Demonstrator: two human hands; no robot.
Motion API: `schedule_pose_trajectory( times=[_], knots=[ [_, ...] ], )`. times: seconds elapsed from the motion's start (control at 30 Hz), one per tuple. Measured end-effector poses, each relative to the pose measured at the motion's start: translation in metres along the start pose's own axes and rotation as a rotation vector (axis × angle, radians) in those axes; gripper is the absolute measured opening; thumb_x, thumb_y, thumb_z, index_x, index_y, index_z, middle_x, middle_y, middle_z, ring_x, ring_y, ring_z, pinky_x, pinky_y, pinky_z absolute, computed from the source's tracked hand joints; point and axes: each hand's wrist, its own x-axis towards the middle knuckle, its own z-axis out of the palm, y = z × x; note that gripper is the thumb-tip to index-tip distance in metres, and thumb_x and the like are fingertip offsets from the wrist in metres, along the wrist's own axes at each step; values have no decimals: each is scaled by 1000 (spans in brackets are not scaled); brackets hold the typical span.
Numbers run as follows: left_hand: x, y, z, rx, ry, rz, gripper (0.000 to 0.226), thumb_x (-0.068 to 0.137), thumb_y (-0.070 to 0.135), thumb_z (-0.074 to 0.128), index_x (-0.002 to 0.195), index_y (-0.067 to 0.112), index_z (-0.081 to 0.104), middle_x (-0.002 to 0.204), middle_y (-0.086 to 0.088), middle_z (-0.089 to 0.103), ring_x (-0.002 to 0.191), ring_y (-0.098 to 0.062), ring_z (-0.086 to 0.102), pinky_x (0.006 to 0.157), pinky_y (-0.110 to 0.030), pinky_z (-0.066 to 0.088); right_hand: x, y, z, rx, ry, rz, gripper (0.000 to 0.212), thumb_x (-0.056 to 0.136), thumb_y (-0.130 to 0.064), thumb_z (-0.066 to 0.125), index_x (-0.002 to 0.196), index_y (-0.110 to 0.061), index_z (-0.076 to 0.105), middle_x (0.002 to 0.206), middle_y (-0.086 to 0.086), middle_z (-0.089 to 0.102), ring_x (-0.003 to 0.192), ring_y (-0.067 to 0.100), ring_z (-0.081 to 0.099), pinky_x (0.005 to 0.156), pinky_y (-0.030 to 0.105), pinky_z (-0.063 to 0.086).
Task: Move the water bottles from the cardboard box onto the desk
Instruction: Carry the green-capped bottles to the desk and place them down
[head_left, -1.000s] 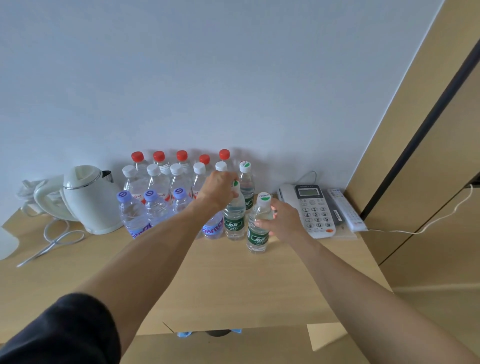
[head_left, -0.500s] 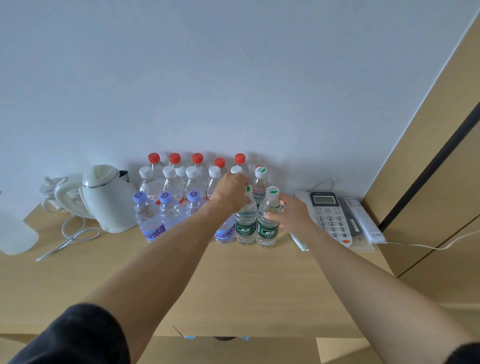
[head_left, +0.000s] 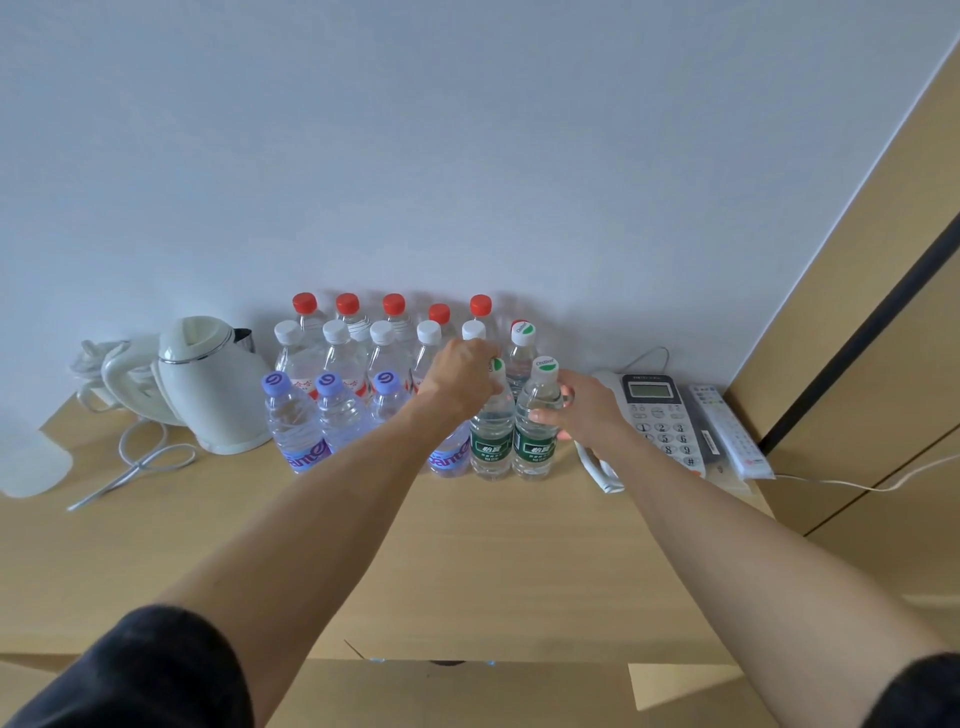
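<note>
Two green-labelled bottles held upright on the desk (head_left: 467, 545).
Left hand (head_left: 460, 376) curls round the neck of the left bottle (head_left: 491, 436); right hand (head_left: 584, 410) grips the right bottle (head_left: 535, 431), touching it, beside the telephone (head_left: 660, 415).

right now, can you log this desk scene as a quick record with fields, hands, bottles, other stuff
left hand: left hand grips the neck of a green-label bottle
right hand: right hand grips the neighbouring green-label bottle
both bottles: upright on the desk, side by side
other bottles: rows of red-cap bottles, white-cap bottles, purple-cap bottles
left of bottles: white kettle
right of bottles: telephone, remote control
cardboard box: flap at bottom edge
</note>
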Motion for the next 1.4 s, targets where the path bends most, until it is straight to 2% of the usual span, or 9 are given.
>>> schedule_pose_trajectory(
  times=[0.23,0.3,0.37,0.5,0.7,0.83,0.97,1.3,1.4],
  knots=[
    [-1,1,-1,6,-14,3,44,86,21,80,125,7,66,113,-17,70,103,-33,66,91,-41,53,-1,1,-5,-26,-53,9,50,75,-15,88,121,-21,69,94,1,49,91,21,60,73,44,64],
    [-1,1,-2,4,-20,3,44,86,22,81,124,7,66,113,-16,70,104,-32,66,91,-40,53,-1,2,-5,-36,-33,-15,49,74,-17,89,119,-22,70,86,-6,49,89,20,59,74,45,63],
    [-1,1,-4,1,-26,6,44,85,22,81,124,7,67,112,-15,70,104,-32,65,90,-39,53,-1,4,-4,-47,-26,-36,50,73,-18,88,119,-23,70,81,-14,49,90,18,59,84,48,60],
    [-2,0,-5,7,-29,10,45,84,25,81,123,6,67,111,-15,70,102,-30,65,88,-39,53,0,9,-1,-35,-26,-42,49,75,-20,87,120,-24,68,80,-22,49,81,3,55,91,48,57],
    [-3,0,-3,25,-22,14,43,89,24,76,127,7,64,113,-16,70,106,-32,64,91,-40,51,0,3,-7,-105,-94,-80,43,80,-25,83,119,-29,65,87,-25,56,91,9,56,80,31,49],
    [-5,1,-2,18,-10,10,42,90,23,75,128,7,64,110,-17,70,104,-32,64,85,-36,50,-3,2,-6,-156,-41,-100,46,79,-27,84,121,-27,65,86,-25,53,81,-2,50,68,15,34],
    [-5,0,-1,13,-2,-5,42,91,23,74,129,9,64,111,-17,69,104,-32,64,85,-37,50,-7,3,-3,-141,-10,-67,53,79,-29,84,127,-25,64,98,-11,60,97,13,54,81,25,37],
    [-3,2,0,38,-35,-20,38,93,21,70,127,6,63,113,-17,69,103,-32,65,82,-35,49,-11,1,-1,-121,10,-37,53,78,-28,84,128,-24,64,105,-8,61,100,13,54,82,25,35],
    [-5,2,0,38,-26,-27,36,94,20,69,126,7,64,113,-16,69,102,-32,65,81,-35,50,-12,1,2,-116,14,-22,55,78,-28,84,129,-25,63,116,-1,66,110,18,58,85,25,37]
  ],
)
